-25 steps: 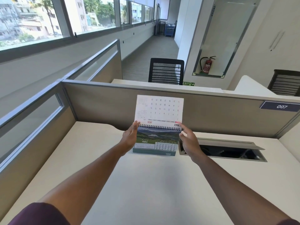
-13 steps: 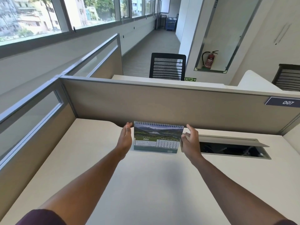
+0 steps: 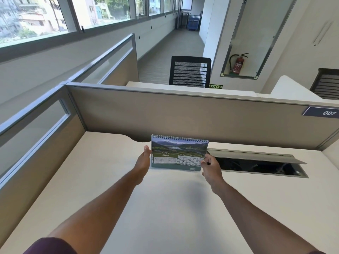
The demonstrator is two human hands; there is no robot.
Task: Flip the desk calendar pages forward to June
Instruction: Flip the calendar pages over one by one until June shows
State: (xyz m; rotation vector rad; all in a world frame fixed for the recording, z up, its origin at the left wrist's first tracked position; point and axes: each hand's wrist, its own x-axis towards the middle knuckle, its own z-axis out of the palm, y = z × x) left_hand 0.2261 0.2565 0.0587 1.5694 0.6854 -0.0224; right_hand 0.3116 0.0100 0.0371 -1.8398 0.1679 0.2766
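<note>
Desk calendar [image 3: 178, 154] still on MAY, left hand [image 3: 145, 159] flat against its edge, right hand [image 3: 209, 165] now pinching lower page corner

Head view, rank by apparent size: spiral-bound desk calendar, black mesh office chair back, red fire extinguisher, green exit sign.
1. Black mesh office chair back, though it sits farther away.
2. Spiral-bound desk calendar, nearly as big in frame, so the order is unsure.
3. Red fire extinguisher.
4. Green exit sign.
</note>
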